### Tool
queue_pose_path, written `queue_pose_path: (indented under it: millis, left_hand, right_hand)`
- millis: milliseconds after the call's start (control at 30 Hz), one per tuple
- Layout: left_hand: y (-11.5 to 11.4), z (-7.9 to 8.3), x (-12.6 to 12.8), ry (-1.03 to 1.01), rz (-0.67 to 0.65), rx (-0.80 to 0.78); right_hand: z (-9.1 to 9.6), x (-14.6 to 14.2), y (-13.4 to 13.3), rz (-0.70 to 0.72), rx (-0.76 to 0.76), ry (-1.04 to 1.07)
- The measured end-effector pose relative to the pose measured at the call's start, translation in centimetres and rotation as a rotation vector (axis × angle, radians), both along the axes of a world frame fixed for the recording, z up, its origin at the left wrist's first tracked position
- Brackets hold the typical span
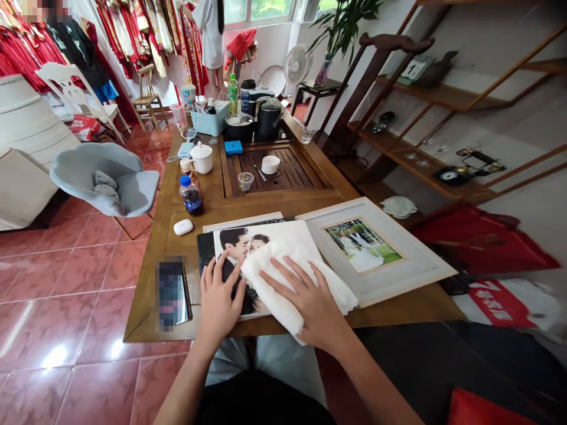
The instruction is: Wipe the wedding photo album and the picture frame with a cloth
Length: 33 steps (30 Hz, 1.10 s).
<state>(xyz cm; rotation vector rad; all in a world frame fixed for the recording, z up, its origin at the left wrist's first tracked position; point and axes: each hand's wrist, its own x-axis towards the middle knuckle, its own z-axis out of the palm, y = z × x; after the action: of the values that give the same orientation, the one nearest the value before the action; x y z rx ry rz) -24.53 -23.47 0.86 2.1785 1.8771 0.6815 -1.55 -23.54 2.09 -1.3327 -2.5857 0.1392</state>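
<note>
A large wedding photo print (230,238) lies on the wooden table in front of me, on top of a dark board or album. My left hand (220,295) rests flat on its left part, fingers spread. A folded white cloth (266,277) covers the right part of the print. Over the cloth lies my right hand (305,295), fingers stretched out and pressing it down. To the right, a pale framed panel (425,268) with a smaller wedding picture (363,243) sits partly beside the cloth. What lies under the cloth is hidden.
Left of the print are a phone (172,293), a white earbud case (183,226) and a blue-capped bottle (191,196). Farther back stand a lidded cup (202,157) and a tea tray (292,177). A grey chair (106,177) is at left; two people stand near hanging clothes.
</note>
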Motion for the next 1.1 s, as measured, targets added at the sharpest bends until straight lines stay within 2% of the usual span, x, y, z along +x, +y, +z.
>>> queue_pose_path:
  millis: [233, 333, 533, 800, 933, 1100]
  left_hand:
    - [0.0, 0.0, -0.1, 0.015, -0.010, -0.013]
    - [0.1, 0.1, -0.2, 0.028, -0.010, -0.012]
    - [0.2, 0.3, -0.2, 0.040, -0.010, -0.018]
    - [0.2, 0.2, -0.4, 0.039, -0.021, -0.009]
    - [0.2, 0.1, -0.1, 0.043, -0.007, 0.010]
    - [0.2, -0.1, 0.2, 0.048, 0.023, 0.032]
  right_hand:
    - [-0.3, 1.6, -2.2, 0.049, 0.029, -0.021]
    - [-0.1, 2.5, -1.4, 0.049, 0.040, -0.020]
    - [0.0, 3.8, 2.1, -0.038, 0.041, -0.025]
    - [-0.2, 3.7, 5.6, -0.131, 0.069, 0.029]
    - [-0.3, 3.4, 5.7, -0.129, 0.082, 0.030]
    - [0.1, 2.5, 4.0, -0.060, 0.041, -0.001]
